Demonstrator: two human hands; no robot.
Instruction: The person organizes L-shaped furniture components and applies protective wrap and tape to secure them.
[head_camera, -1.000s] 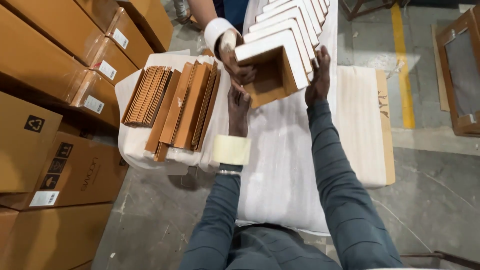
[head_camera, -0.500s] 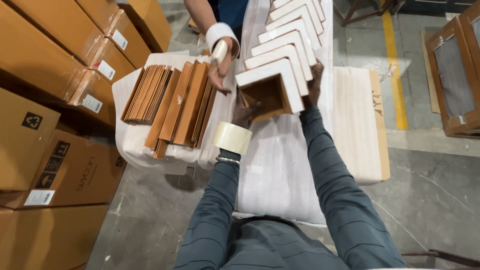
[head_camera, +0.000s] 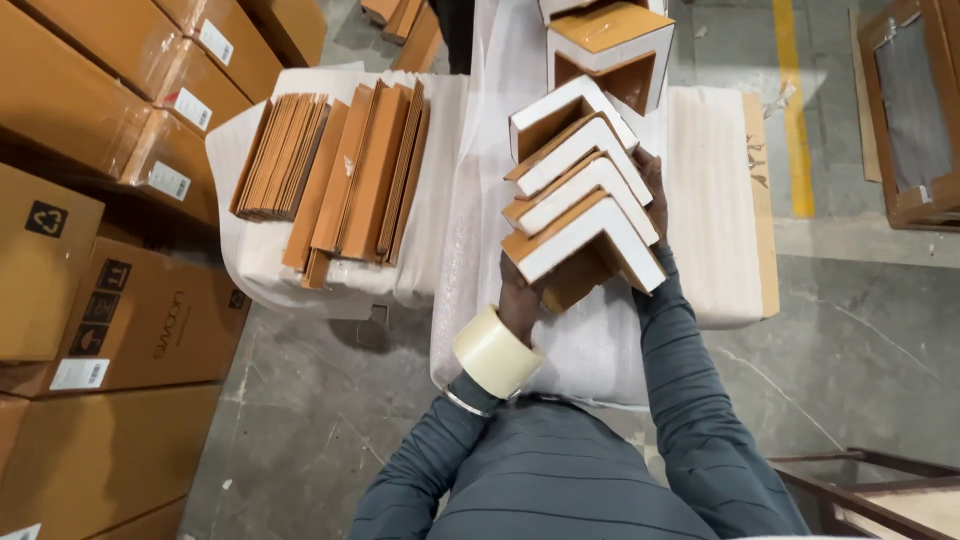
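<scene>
Head view. At centre frame, both hands held a nested stack of corner protectors (head_camera: 580, 195), L-shaped pieces with white outer faces and brown cardboard inner faces, four in the stack. The left hand (head_camera: 520, 300) was clasped around the lower left end of the stack, with a roll of clear tape (head_camera: 495, 350) worn around its wrist. The right hand (head_camera: 655, 195) was closed on the right side of the stack, fingers pressed flat against the white edges. The stack was lifted just above the surface (head_camera: 715, 200), which was covered in white foam wrap. A larger white-and-brown corner piece (head_camera: 610, 50) lay at upper centre. Flat brown cardboard strips (head_camera: 340, 170) lay in a pile at upper left of the surface. Brown cartons (head_camera: 100, 120) were stacked along the left of the frame, and a wooden frame (head_camera: 915, 110) stood at upper right.

Handling judgement: the protectors looked light and fairly stiff, but nested pieces could slide apart. Grip from both ends, squeezing inward, appeared most secure.
</scene>
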